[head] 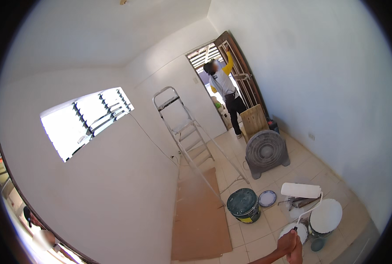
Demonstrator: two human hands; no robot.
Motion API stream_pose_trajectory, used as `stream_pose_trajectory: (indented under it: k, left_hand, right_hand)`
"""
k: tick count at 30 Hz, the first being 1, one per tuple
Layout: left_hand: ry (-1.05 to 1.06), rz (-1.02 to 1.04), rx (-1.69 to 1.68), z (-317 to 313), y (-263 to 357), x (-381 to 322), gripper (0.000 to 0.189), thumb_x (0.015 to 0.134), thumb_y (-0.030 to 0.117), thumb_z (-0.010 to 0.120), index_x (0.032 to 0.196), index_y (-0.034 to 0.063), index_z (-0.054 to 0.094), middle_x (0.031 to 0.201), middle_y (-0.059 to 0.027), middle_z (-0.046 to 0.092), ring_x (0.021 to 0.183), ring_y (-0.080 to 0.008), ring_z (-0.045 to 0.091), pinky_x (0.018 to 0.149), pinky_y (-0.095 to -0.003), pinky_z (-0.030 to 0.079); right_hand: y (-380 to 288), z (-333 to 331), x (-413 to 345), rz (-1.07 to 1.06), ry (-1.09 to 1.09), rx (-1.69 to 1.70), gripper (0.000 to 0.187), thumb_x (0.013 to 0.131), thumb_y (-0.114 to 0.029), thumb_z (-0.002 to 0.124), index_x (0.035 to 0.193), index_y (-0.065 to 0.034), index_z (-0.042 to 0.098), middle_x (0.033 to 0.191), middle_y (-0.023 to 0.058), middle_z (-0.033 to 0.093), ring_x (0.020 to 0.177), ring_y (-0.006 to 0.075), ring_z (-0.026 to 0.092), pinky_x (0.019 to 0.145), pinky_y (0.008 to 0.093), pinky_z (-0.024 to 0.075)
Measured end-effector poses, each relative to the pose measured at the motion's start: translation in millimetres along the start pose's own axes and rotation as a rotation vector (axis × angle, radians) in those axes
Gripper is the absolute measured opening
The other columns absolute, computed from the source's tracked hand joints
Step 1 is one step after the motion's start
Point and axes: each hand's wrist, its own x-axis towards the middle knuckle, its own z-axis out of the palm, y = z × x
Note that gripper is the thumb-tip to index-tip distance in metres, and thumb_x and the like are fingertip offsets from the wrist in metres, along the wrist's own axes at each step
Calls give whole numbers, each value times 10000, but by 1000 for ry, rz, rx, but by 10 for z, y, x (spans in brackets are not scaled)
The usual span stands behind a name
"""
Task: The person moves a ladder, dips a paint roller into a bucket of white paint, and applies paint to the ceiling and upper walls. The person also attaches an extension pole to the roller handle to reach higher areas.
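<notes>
Both hands hold a paint roller (300,190) with a white sleeve and a bent white wire frame, raised at the lower right. My left hand (285,242) is wrapped around the handle, its forearm coming from the left. Close against it, my right hand (295,253) grips lower on the handle, most of which is hidden by the fingers. Behind the hands stands a white-topped pail (304,233), partly covered by them. Beside it is a larger bucket (326,216) with a white top. A small dark green round object (318,244) lies on the tiles nearby.
A lidded green bucket (243,204) and a plate (267,198) sit near brown cardboard (201,217). An aluminium stepladder (186,132) stands beyond, left of a floor fan (266,153) and plywood board (253,120). Another person (227,82) reaches up to an open wooden door (240,66).
</notes>
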Motion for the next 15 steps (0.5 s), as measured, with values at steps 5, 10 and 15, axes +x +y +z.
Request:
stream_pose_trajectory:
  k: [5, 10, 15]
  left_hand:
    - [8, 75, 116, -210, 891, -179, 412, 1008, 313, 374, 1116, -18, 593, 1099, -260, 671, 1070, -437, 637, 909, -534, 497]
    - [-319, 179, 98, 145, 870, -71, 326, 975, 281, 498, 1063, -21, 586, 1026, -230, 645, 965, -407, 626, 852, -500, 497]
    - [-131, 120, -277, 437, 630, -379, 287, 1011, 297, 529, 1070, 27, 604, 1011, -197, 626, 892, -370, 628, 803, -468, 506]
  right_hand:
    - [-915, 243, -333, -46, 106, -196, 345, 1061, -359, 499, 1039, -56, 663, 1019, 39, 650, 965, 165, 626, 853, 337, 523]
    - [-1156, -91, -472, -149, 213, -445, 284, 1003, -246, 588, 1078, 14, 671, 1003, 98, 698, 946, 185, 658, 816, 346, 532]
    - [-1390, -348, -400, 148, 533, -739, 367, 1019, -398, 615, 962, -36, 647, 644, -8, 533, 508, 61, 463, 439, 254, 366]
